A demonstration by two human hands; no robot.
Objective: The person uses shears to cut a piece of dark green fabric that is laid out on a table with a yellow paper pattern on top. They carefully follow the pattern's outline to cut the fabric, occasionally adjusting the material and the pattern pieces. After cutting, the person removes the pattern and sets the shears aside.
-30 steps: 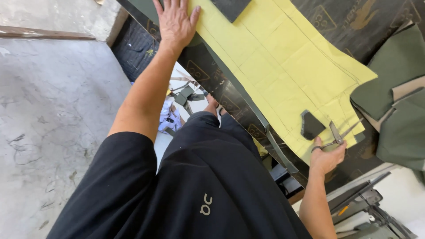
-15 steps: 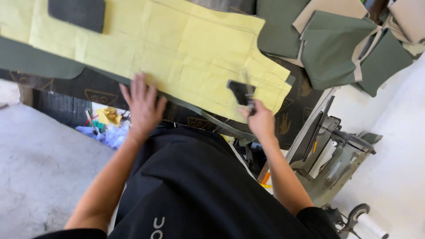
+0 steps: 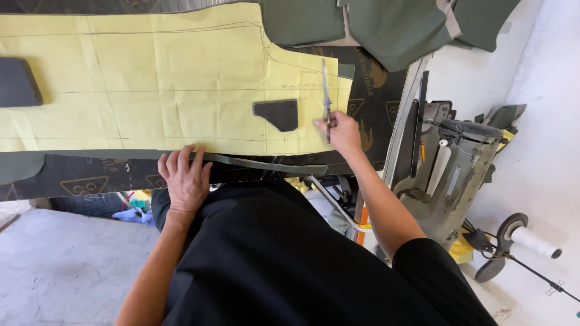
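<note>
the person has swung round to face the cutting table square on, and both hands have come in close to the near edge (a second ago the left arm was stretched far out over the yellow sheet). the left hand now lies flat and released, fingers spread, pressing on the near edge of the large pale yellow paper pattern where it meets the dark green fabric underneath. the right hand is clenched round the handles of a pair of long steel scissors, blades together and pointing away, lying over the right end of the pattern. i judge this as settling in to cut along the pattern's right edge, with the sheet held steady.

counted: one yellow pattern, one pair of scissors, two flat black weights on the paper, a small one just left of the scissors and a larger one at the far left. several loose green fabric pieces are heaped at the far right, too overlapped to number. one grey industrial sewing machine stands to the right of the table.
</note>
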